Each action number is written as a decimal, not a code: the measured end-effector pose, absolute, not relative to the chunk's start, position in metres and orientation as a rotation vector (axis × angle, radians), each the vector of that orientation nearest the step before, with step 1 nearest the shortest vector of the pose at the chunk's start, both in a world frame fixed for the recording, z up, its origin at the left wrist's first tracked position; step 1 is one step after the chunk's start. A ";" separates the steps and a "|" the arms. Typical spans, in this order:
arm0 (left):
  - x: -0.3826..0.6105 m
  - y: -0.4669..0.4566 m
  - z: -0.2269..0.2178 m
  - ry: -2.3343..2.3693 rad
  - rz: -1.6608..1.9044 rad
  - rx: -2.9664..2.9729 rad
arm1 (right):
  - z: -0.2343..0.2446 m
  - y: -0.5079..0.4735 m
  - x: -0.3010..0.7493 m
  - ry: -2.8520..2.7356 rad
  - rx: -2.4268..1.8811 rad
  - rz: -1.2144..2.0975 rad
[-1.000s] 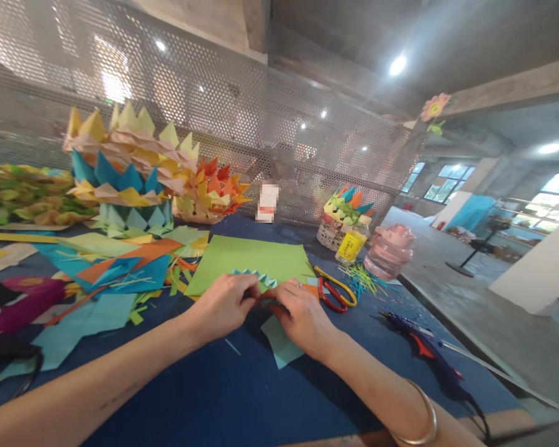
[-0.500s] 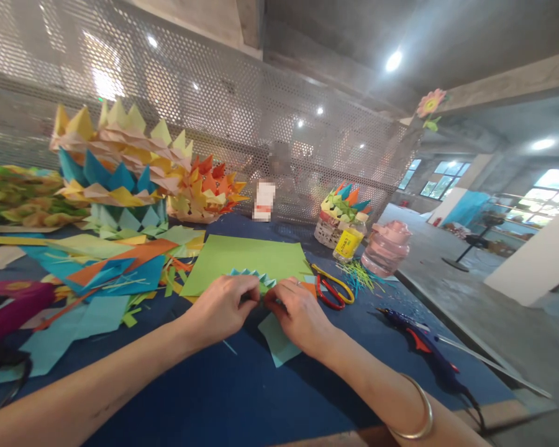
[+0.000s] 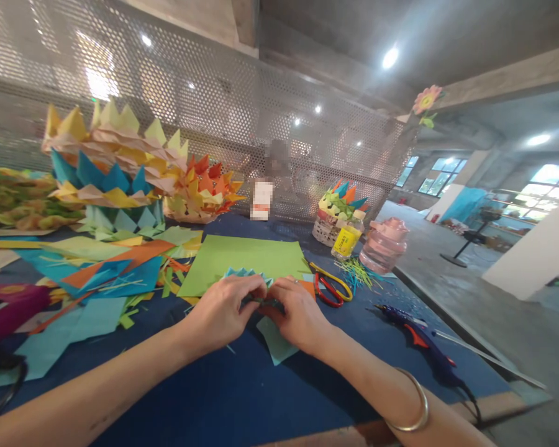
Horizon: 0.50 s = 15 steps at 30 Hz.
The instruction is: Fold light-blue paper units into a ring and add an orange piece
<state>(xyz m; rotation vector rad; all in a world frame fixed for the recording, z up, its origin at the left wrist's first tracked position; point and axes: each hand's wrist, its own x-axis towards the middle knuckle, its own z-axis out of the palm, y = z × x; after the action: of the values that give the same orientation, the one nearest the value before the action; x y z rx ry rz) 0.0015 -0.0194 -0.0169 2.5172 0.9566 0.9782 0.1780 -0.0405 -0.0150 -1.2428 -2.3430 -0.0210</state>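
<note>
My left hand (image 3: 230, 305) and my right hand (image 3: 298, 310) meet at the middle of the dark blue table top, fingertips pinched close together. Between them is a folded light-blue paper strip (image 3: 245, 272) with a zigzag edge, which shows just beyond my left fingers. Both hands are closed on it; my fingers hide most of the strip. Beneath my right hand a pale blue-green paper piece (image 3: 276, 343) lies on the table. Behind the hands rests a green paper sheet (image 3: 251, 251). Red-and-yellow-handled scissors (image 3: 330, 284) lie to the right of my right hand.
A dark blue glue gun (image 3: 422, 341) lies at the right, and a purple tool (image 3: 16, 310) at the left. Coloured paper scraps (image 3: 121, 267) and pointed folded-paper rings (image 3: 114, 174) fill the left side. A yellow-labelled bottle (image 3: 347, 239) and a pink bottle (image 3: 384, 245) stand at the back right.
My fingertips have drawn closer together, now almost touching over the strip. The whole view has shifted slightly; the things on the table stay put.
</note>
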 end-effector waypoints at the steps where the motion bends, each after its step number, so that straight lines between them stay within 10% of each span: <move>1: 0.002 -0.019 -0.018 0.955 0.984 2.526 | -0.015 -0.041 0.178 -2.335 -1.251 -0.029; 15: 0.005 -0.017 -0.024 0.861 1.027 2.633 | -0.013 -0.046 0.175 -2.335 -1.189 -0.113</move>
<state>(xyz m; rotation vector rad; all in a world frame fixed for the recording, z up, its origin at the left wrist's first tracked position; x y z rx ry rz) 0.0054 -0.0168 -0.0237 2.6331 0.8606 1.0265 0.1754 -0.0461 -0.0132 -1.1891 -2.3352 -0.1134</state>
